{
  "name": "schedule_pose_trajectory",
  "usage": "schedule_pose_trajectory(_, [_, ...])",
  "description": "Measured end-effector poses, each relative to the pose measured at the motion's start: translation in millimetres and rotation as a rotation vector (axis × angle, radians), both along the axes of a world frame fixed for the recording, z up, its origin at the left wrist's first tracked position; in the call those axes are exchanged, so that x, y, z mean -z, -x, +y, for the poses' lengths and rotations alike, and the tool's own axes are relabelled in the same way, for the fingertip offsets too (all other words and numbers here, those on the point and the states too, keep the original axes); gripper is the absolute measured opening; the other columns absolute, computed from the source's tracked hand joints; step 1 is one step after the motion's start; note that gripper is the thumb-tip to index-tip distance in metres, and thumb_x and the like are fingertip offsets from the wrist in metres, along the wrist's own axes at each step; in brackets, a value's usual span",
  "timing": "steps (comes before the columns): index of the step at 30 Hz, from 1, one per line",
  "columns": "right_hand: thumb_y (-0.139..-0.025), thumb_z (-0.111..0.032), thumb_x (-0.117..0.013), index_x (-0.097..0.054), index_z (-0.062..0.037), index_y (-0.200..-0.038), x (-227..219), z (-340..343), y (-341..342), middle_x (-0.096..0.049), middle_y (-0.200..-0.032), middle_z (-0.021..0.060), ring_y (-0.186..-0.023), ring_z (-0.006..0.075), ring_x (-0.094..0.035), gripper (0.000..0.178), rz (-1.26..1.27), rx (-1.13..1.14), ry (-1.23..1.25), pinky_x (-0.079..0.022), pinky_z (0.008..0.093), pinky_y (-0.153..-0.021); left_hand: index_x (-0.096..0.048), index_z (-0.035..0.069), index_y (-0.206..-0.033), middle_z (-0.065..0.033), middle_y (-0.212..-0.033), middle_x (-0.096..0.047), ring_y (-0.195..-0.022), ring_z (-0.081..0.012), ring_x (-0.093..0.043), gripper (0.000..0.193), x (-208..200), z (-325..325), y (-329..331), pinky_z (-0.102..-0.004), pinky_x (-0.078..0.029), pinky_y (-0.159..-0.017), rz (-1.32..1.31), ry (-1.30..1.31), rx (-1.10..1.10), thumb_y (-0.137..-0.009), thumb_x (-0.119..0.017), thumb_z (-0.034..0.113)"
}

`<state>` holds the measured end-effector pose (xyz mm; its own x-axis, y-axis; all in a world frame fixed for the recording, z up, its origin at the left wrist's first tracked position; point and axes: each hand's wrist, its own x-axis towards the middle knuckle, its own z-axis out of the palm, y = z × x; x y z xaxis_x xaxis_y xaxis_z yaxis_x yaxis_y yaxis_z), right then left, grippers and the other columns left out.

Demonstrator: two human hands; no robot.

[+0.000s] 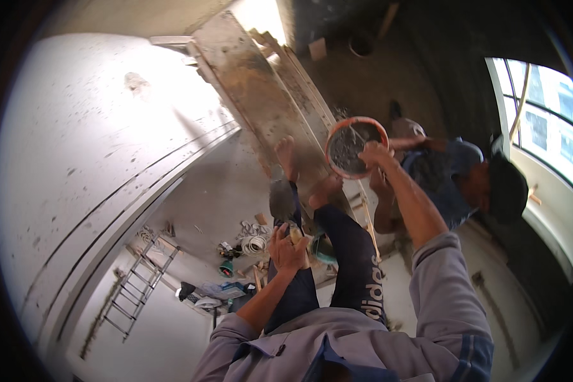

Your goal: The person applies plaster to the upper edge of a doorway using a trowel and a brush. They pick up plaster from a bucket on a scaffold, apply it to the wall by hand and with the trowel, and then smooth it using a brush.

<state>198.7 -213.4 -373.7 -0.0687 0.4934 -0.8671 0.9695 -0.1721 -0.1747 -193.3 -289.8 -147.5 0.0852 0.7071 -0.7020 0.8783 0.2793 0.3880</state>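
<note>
My left hand point(288, 253) is closed around the pale handle of a trowel point(282, 198), its grey, smeared blade pointing away from me above my leg. Out ahead and to the right, my right hand point(376, 156) is closed at the near right rim of an orange bucket point(329, 151). Wet grey mortar point(346, 148) fills much of that bucket, and a thin handle crosses over it. Another person's arm point(420, 144) reaches to the same side of the bucket; where that hand grips is partly hidden behind mine.
My bare feet point(288, 159) stand on a stained plank platform point(245, 76). The co-worker in a dark cap point(508, 190) is close on the right, lower down. A splashed white wall point(108, 121) rises at left. Far below are a ladder point(140, 286), coiled hose point(254, 244) and loose items.
</note>
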Motion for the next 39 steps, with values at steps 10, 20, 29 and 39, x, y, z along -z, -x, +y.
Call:
schedule_pose_trajectory(10, [-0.078, -0.031, -0.057, -0.069, -0.0020, -0.093, -133.4, 150.2, 186.0, -0.067, -0.101, 0.0258, -0.100, 0.0403, -0.064, 0.036, 0.194, 0.299, -0.140, -0.049, 0.0477, -0.088, -0.071, 0.004, -0.088, -0.0172, -0.118, -0.059, -0.116, -0.0367, -0.049, 0.036, 7.1, -1.7, 35.6, -0.0465, -0.034, -0.101, -0.047, -0.177, 0.031, -0.076, -0.064, 0.037])
schedule_pose_trajectory(20, [-0.082, -0.018, -0.052, -0.067, -0.0010, -0.098, -81.8, 233.1, 296.4, -0.069, -0.099, 0.0225, -0.099, 0.0316, -0.067, 0.028, 0.320, -0.070, -0.307, -0.053, 0.0439, -0.085, -0.055, -0.006, -0.123, -0.0275, -0.122, -0.053, -0.118, -0.0407, -0.046, 0.062, 20.3, -10.2, 45.7, -0.0425, -0.033, -0.105, -0.144, 0.076, -0.698, -0.080, -0.061, 0.038])
schedule_pose_trajectory(29, [-0.081, -0.016, -0.058, -0.067, -0.0086, -0.101, -44.7, 304.3, 338.1, -0.069, -0.101, 0.0111, -0.102, 0.0273, -0.064, 0.023, 0.248, -0.468, -0.690, -0.050, 0.0384, -0.084, -0.050, -0.007, -0.129, -0.0212, -0.119, -0.052, -0.111, -0.0306, -0.049, 0.060, 17.9, -2.2, 38.0, -0.0366, -0.036, -0.100, -0.267, 0.070, -0.801, -0.082, -0.060, 0.029])
schedule_pose_trajectory(39, [-0.099, -0.030, -0.038, -0.051, 0.0022, -0.121, -83.8, 108.9, 247.1, -0.057, -0.117, 0.0287, -0.113, 0.0388, -0.056, 0.041, 0.815, 0.093, 0.023, -0.039, 0.0482, -0.100, -0.047, -0.005, -0.132, -0.0199, -0.124, -0.046, -0.109, -0.0251, -0.052, 0.048, 62.2, 87.9, 21.9, -0.0339, -0.040, -0.097, -0.481, -0.075, -0.742, -0.097, -0.050, 0.027])
